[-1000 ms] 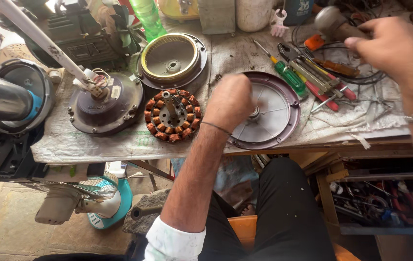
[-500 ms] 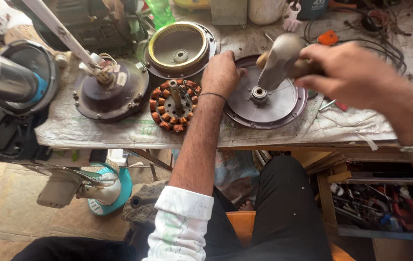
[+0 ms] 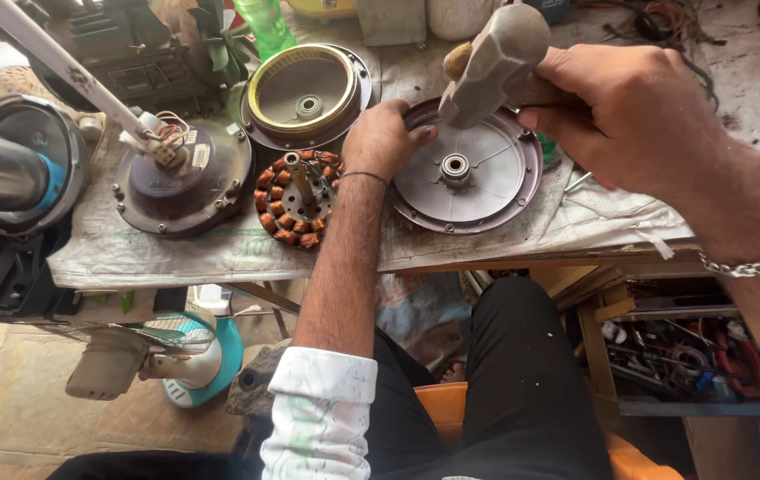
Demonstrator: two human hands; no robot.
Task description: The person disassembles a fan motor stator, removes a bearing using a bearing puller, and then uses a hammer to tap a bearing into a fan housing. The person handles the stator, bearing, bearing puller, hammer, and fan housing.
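The purple-grey motor cover plate [image 3: 469, 169] lies flat, hollow side up, on the cloth-covered workbench [image 3: 220, 253], w/ its centre bearing [image 3: 455, 165] exposed. Left hand [image 3: 384, 138] rests on the plate's left rim, fingers spread over the edge, pinning it down, not clamped round anything. Right hand [image 3: 629, 107] is fisted tight on the handle of a hammer [image 3: 491, 62], whose grey head hangs raised above the plate's upper part, a bit up and right of the bearing, clear of the metal. Step in hand looks like tapping the bearing or its seat in the cover, w/ the hammer at the top of a stroke. Next move prob. calls for a short, square blow on the hub while the left hand keeps the plate from skating; fingers sit near the strike zone, so aim matters. Just left of the plate, touching the left wrist's side, is the copper-wound stator [image 3: 298, 197] w/ its shaft up. Beyond it a yellow-rimmed housing [image 3: 309, 93] and a dark motor body w/ white rod [image 3: 180, 178]. A small teal fan [image 3: 171, 360] sits on the floor below.
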